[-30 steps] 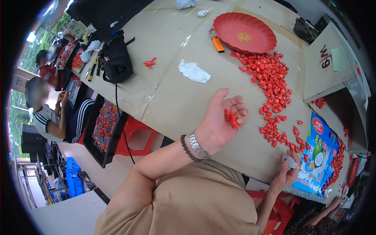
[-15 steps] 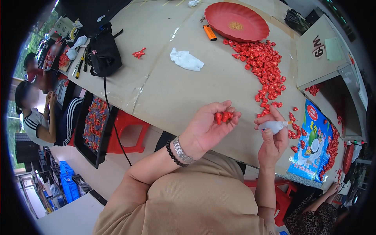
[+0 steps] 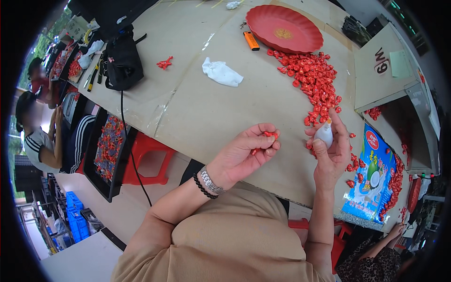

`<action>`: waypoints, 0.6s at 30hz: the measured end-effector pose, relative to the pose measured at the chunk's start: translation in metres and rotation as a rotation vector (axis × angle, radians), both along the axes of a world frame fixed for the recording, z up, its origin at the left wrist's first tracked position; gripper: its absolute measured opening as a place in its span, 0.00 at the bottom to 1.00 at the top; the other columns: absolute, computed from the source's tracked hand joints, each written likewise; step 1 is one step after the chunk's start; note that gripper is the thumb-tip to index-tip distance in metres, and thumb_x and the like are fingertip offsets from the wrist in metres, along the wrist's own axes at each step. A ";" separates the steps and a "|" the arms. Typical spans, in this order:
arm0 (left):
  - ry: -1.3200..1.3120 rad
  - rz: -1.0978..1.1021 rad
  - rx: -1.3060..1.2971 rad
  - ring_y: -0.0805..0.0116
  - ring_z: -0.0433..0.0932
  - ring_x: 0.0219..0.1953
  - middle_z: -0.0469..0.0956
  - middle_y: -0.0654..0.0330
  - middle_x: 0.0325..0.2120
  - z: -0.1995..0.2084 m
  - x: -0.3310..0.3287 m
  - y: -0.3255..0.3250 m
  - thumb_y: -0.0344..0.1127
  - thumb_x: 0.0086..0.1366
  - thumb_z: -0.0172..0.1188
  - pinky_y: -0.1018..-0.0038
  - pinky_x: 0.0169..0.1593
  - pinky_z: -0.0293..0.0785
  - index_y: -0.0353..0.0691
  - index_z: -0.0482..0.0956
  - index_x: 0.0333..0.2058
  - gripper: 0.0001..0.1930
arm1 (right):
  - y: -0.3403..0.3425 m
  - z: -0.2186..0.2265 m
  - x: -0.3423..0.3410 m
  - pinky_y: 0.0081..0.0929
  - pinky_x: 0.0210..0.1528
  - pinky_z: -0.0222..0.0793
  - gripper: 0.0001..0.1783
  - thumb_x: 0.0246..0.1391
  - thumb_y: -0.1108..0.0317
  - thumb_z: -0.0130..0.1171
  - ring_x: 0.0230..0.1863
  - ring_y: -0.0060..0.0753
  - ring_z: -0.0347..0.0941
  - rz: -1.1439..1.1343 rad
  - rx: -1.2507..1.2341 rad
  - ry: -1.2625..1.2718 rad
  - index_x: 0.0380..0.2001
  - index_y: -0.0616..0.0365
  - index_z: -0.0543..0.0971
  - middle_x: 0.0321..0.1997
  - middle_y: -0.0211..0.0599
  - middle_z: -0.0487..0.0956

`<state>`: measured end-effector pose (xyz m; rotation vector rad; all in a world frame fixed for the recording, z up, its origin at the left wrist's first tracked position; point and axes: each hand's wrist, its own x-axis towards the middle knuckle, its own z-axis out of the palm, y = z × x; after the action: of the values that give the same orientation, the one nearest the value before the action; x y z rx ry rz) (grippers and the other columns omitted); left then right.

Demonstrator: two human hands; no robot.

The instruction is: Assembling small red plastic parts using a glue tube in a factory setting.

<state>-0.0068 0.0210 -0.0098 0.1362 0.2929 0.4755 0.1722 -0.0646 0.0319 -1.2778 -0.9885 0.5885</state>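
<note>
Landmark: red scalloped plate (image 3: 263, 29), at the far side of the tabletop (image 3: 192, 110).

Item, left hand (image 3: 246, 152): nearer the wearer than the plate and left of it; thumb and fingertips pinch a small red piece (image 3: 270, 135), with another bit of red showing lower in the palm.

Item, right hand (image 3: 331, 164): nearer the wearer than the plate, to its right; fingers wrapped round a small white bottle (image 3: 323, 135), amber tip upward.

Risks, as judged: too hard a squeeze could push out whatever the bottle holds, its contents being unseen; loosening the left fingers could let the lower bit drop; a sweep of the right hand could scatter the heap of red pieces (image 3: 319, 82) just beside it.

Materials: plate, matt-looking, fluted rim, gold centre motif. Heap, running from the plate's near edge toward the wearer: glossy, knobbly, plastic-looking. Bottle: smooth, rounded, semi-translucent. White cloth (image 3: 222, 73), left of the plate and nearer: soft, crumpled. Orange object (image 3: 251, 41), at the plate's left edge: slim, oblong, hard-looking.
</note>
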 end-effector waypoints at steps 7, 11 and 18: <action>0.122 0.029 -0.007 0.72 0.74 0.35 0.75 0.59 0.38 0.002 -0.002 -0.003 0.26 0.64 0.54 0.82 0.35 0.70 0.37 0.73 0.47 0.12 | -0.006 -0.023 0.004 0.23 0.42 0.73 0.21 0.40 0.81 0.66 0.44 0.34 0.75 0.004 0.150 0.068 0.39 0.60 0.69 0.41 0.46 0.76; 0.043 0.018 0.015 0.75 0.68 0.28 0.75 0.63 0.34 0.001 0.001 -0.007 0.35 0.66 0.52 0.83 0.29 0.65 0.38 0.72 0.47 0.12 | -0.006 -0.029 0.006 0.21 0.39 0.72 0.20 0.43 0.74 0.68 0.42 0.33 0.75 -0.005 0.244 0.023 0.39 0.59 0.69 0.39 0.48 0.77; 0.069 -0.039 0.059 0.77 0.63 0.21 0.73 0.65 0.28 0.001 0.005 -0.013 0.44 0.69 0.46 0.82 0.22 0.58 0.39 0.72 0.41 0.15 | -0.017 -0.022 -0.002 0.22 0.36 0.70 0.16 0.51 0.64 0.64 0.37 0.32 0.75 -0.063 0.313 0.012 0.37 0.59 0.71 0.38 0.50 0.77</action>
<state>-0.0013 0.0080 -0.0088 0.2154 0.3436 0.4416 0.1705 -0.0814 0.0097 -1.0219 -0.9839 0.3751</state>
